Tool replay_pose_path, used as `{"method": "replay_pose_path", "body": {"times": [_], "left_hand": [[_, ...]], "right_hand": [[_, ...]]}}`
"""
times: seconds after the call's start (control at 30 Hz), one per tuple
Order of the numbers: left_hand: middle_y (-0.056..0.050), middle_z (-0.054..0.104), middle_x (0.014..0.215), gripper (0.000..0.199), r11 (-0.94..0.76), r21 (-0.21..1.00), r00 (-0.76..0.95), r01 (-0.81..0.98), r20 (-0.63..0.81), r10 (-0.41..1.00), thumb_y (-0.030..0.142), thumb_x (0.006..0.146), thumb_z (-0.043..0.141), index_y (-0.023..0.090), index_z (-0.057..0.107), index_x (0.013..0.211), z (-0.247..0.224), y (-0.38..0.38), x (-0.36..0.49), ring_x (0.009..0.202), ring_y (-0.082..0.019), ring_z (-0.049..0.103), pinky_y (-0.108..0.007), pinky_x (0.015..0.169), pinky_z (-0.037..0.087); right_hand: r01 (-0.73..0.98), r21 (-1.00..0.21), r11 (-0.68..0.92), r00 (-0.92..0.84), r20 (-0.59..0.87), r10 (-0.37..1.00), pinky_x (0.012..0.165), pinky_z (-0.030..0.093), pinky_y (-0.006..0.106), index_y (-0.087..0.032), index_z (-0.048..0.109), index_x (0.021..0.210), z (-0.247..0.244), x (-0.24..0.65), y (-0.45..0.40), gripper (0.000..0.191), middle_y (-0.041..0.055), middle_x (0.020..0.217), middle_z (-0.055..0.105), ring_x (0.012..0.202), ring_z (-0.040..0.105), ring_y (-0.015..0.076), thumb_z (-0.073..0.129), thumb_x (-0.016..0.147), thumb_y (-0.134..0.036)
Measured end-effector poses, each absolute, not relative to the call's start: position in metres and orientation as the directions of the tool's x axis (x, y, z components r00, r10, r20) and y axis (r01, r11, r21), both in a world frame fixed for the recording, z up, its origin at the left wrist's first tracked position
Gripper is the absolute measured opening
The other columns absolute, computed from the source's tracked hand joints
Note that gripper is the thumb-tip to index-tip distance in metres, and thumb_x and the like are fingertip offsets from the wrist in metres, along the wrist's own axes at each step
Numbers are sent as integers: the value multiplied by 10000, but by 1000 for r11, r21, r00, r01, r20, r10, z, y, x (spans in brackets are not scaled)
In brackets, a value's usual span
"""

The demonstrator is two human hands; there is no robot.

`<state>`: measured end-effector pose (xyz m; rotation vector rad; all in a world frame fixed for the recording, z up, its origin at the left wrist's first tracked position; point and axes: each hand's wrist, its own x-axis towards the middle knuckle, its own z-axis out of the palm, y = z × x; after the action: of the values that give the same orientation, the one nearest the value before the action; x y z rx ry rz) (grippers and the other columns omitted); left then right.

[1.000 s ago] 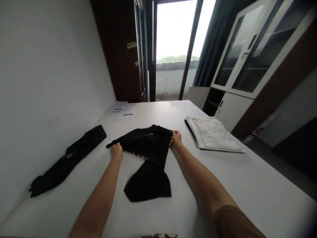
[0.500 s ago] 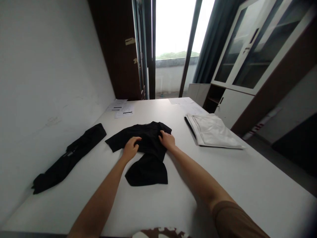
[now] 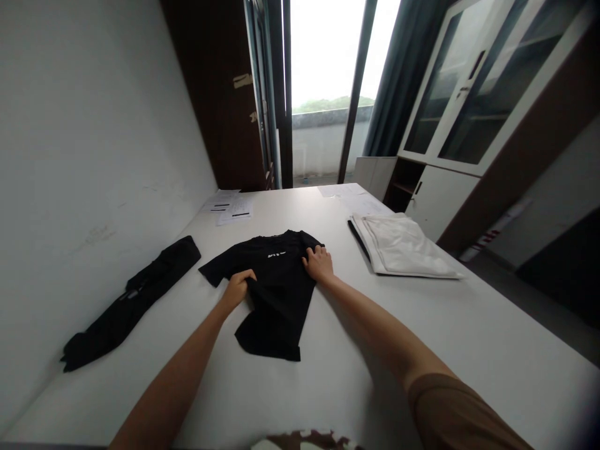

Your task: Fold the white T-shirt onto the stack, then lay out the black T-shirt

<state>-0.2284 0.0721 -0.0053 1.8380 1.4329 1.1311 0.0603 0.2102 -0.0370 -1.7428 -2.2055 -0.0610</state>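
A black T-shirt lies on the white table with its collar at the far side. A small white print shows on its chest. My left hand is closed on the left side edge of the T-shirt, lifting the cloth there into a fold. The near part of the shirt is partly folded, with its lower left corner lying out to the side. My right hand rests on the shirt by the right sleeve, fingers spread and pressing down on the cloth.
A dark folded garment lies along the wall at left. White folded cloth is stacked on something dark at right. Papers lie at the far left of the white table. A glass-door cabinet stands behind at right.
My left hand has taken hold of the shirt's left side and pulled the cloth open, uncovering the white print. The lower part has spread out. My right hand has stayed near the right sleeve.
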Motion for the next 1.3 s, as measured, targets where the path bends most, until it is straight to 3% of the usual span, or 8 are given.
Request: {"method": "replay_pose_path", "body": {"times": [0.2,0.37,0.47,0.57,0.67,0.83,1.03,1.3], "left_hand": [[-23,614,735,195,-96,567,-37,818,219,975,139,704,417,210,599,692,-13,41,-321,774,-221,573,-327,750,437],[-58,662,912,302,-154,399,-35,904,430,902,75,754,402,213,642,875,15,25,-292,949,-248,602,-395,907,474],[-70,667,1131,405,-343,380,143,859,464,874,68,822,411,215,642,1120,38,21,-243,1115,-238,594,-414,1039,460],[-65,567,1419,552,-519,296,422,802,334,843,86,848,474,250,566,1367,45,25,-210,1345,-244,481,-449,1185,358],[-69,494,1517,721,-499,203,468,842,183,864,56,789,516,259,483,1481,32,40,-209,1446,-278,376,-542,1231,263],[-33,586,1411,589,-496,78,483,865,138,864,-36,733,464,276,707,1169,14,60,-230,1476,-278,330,-624,1239,140],[-30,601,1413,265,-502,98,485,859,151,861,59,795,538,249,720,821,29,44,-247,1480,-305,322,-612,1251,88],[-88,728,983,222,-140,233,148,962,-17,989,143,783,533,243,730,765,48,-8,-313,1021,-291,628,-422,992,451]], "right_hand": [[923,-176,341,-280,301,912,1036,366,446,-199,593,1312,-41,75,223,412,178,1282,539,1222,455,342,501,1002,-455],[879,-204,431,-354,325,877,1101,356,417,-187,529,1438,-50,78,227,515,175,1382,510,1286,450,323,514,999,-457],[863,-205,461,-380,339,861,1162,306,438,-182,509,1471,-57,78,225,551,176,1507,427,1396,368,334,537,990,-449],[847,-217,485,-397,348,849,1182,295,483,-211,499,1483,-60,79,222,569,150,1585,352,1457,302,337,578,968,-440],[801,-229,553,-448,384,807,1169,339,465,-223,537,1444,-58,81,220,505,128,1578,380,1452,331,304,583,968,-386],[647,-213,733,-629,394,670,1134,401,386,-234,652,1302,-52,79,215,339,94,1449,534,1353,465,244,545,990,-316],[698,-260,667,-611,271,744,1153,368,440,-250,642,1337,-46,73,210,374,89,1477,526,1367,464,264,572,978,-330],[705,-275,654,-601,257,757,1146,360,421,-251,642,1342,-46,73,210,386,85,1468,537,1355,468,263,585,973,-348]]}}
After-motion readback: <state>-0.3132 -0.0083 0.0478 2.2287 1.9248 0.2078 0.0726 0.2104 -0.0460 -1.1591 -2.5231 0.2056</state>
